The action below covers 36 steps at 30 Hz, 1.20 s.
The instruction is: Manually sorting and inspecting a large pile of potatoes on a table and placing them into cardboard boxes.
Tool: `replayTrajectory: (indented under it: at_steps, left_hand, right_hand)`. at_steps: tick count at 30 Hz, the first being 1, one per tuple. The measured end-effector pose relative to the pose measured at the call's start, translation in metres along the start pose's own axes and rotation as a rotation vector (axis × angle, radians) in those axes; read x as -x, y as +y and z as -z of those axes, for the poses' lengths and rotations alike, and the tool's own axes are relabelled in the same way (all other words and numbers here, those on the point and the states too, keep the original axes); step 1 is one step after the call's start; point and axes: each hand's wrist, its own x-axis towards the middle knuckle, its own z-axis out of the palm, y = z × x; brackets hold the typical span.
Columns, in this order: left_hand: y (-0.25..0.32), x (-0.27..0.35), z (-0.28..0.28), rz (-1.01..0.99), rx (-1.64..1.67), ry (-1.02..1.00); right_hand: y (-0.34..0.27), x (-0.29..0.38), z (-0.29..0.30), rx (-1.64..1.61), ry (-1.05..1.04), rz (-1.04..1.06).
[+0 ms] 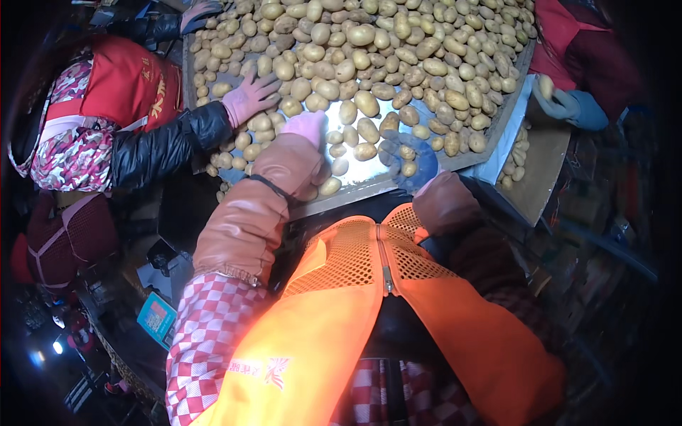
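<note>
My left hand point(306, 128), in a pink glove, reaches over the near left of a metal sorting table point(367, 173). It is beside several loose potatoes point(367, 130); its fingers are bunched and partly hidden, so I cannot tell whether it holds one. Near the table's front rim, my right hand point(395, 160), in a blue-grey glove, curls around two small potatoes point(408, 153). A thick heap of potatoes point(362, 35) covers the far part of the tabletop. Between my hands, scattered potatoes lie on shiny bare metal.
At left, a co-worker's pink-gloved hand point(251, 97) spreads over the potatoes. Another gloved hand point(200, 13) shows at the far left. On the right, a co-worker's grey-blue glove point(562, 104) holds a potato above a bin point(538, 175) containing potatoes.
</note>
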Motion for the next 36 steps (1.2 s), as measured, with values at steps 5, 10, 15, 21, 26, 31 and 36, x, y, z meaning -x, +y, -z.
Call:
replayTrajectory:
  at_steps: [5, 10, 15, 21, 26, 31, 36]
  left_hand:
    - [0.014, 0.017, 0.026, 0.235, 0.207, 0.146]
    - [0.093, 0.027, 0.071, 0.005, 0.419, -0.1]
    - [0.107, -0.063, 0.05, -0.049, 0.01, 0.115]
    - [0.109, -0.097, 0.047, -0.083, -0.041, -0.013]
    - [0.084, -0.109, 0.011, 0.045, 0.111, -0.004]
    - [0.058, -0.086, -0.003, 0.12, 0.511, 0.201]
    - [0.1, 0.016, 0.023, -0.173, 0.477, -0.093]
  right_hand:
    - [0.004, 0.004, -0.032, -0.359, -0.062, -0.02]
    - [0.006, -0.006, -0.048, 0.33, -0.167, 0.398]
    - [0.008, -0.011, 0.001, -0.466, -0.042, 0.087]
    - [0.005, -0.001, 0.028, -1.568, -0.212, -0.21]
    - [-0.001, 0.014, -0.012, -0.407, 0.105, 0.048]
    - [-0.003, 0.029, -0.023, -0.349, 0.15, -0.01]
    - [0.005, 0.027, -0.013, -0.329, 0.061, 0.127]
